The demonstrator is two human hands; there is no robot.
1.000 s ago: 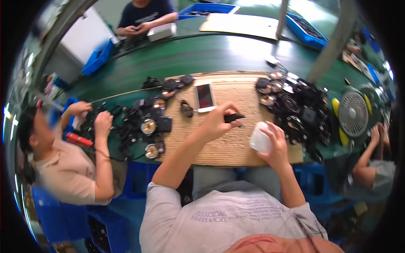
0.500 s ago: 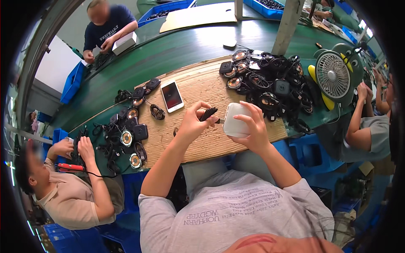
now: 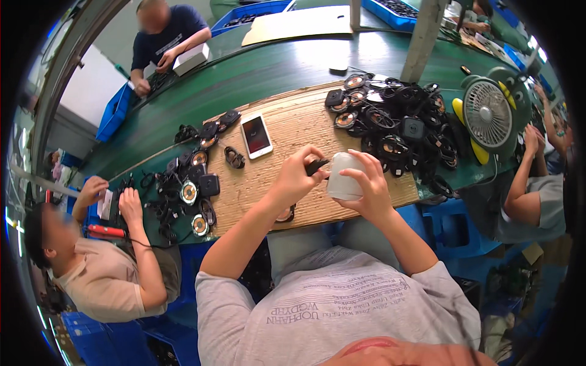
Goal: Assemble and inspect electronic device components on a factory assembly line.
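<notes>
My left hand pinches a bundled black cable close to the left side of a white rounded box-shaped device. Fingers of my right hand wrap round that device and hold it above the cardboard. Whether the cable's end sits in the device or just beside it I cannot tell; my fingers cover the spot. Beyond my left wrist lie a white phone and a coiled black cable. Below that wrist, a round copper-coloured piece partly shows at the cardboard's near edge.
Corrugated cardboard covers the green bench. A heap of black cabled pads and coils lies right, a smaller group left. A fan stands far right. People work at left, far left and right.
The whole view has shifted slightly, moving the bench things rightward. My left hand has come closer to the white device, which is tilted differently. The copper-coloured piece now shows below my left wrist.
</notes>
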